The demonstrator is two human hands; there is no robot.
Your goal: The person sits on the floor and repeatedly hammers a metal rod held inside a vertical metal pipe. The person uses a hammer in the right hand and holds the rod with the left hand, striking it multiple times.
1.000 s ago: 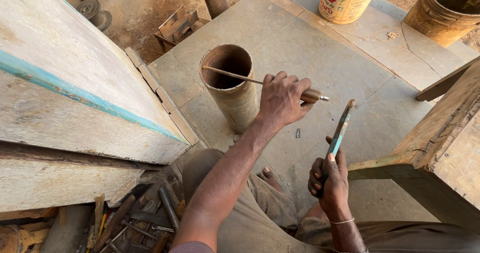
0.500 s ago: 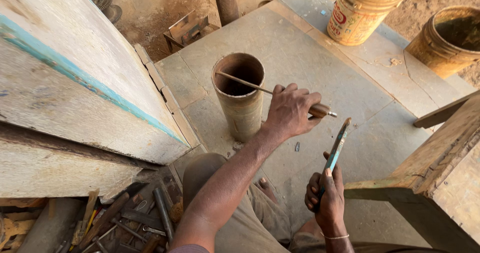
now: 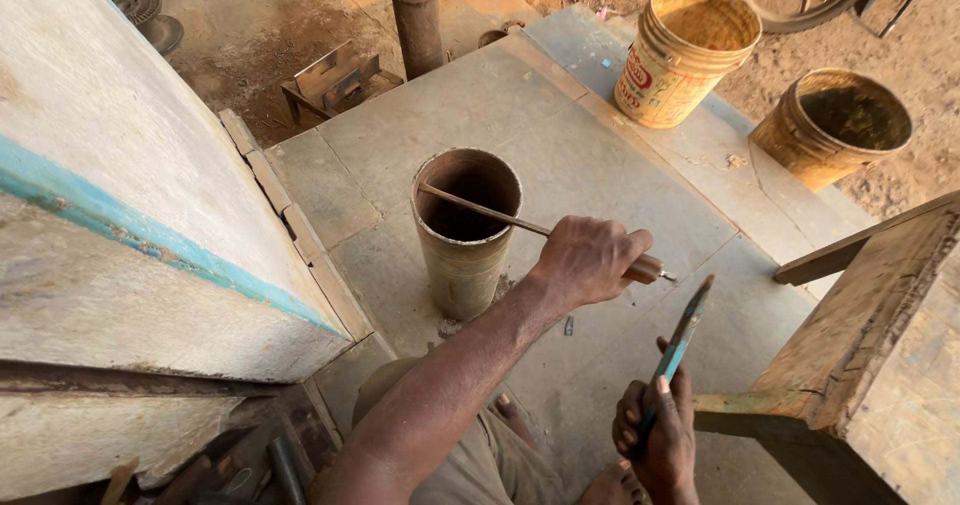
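Nearest the camera, a flat teal-painted tool [image 3: 672, 360] is gripped at its lower end by the right hand [image 3: 655, 445], fingers curled shut around it; its long axis is tilted up and away, the tip ending just below the other tool's handle without visibly touching it. Slightly farther out, a thin metal rod [image 3: 480, 210] is held in the left hand [image 3: 588, 260], which is closed in a fist over the brownish handle end [image 3: 648, 268]. The rod's axis runs from that fist up and to the left, and its far tip is rested inside the mouth of an upright rusty metal pipe [image 3: 463, 230], against the far inner wall. The pipe is stood on the grey stone slab [image 3: 560, 95], left of and beyond both hands; the left hand is the nearer. Beyond, two buckets are seen: a yellow bucket [image 3: 685, 55] and a brown bucket [image 3: 830, 125].
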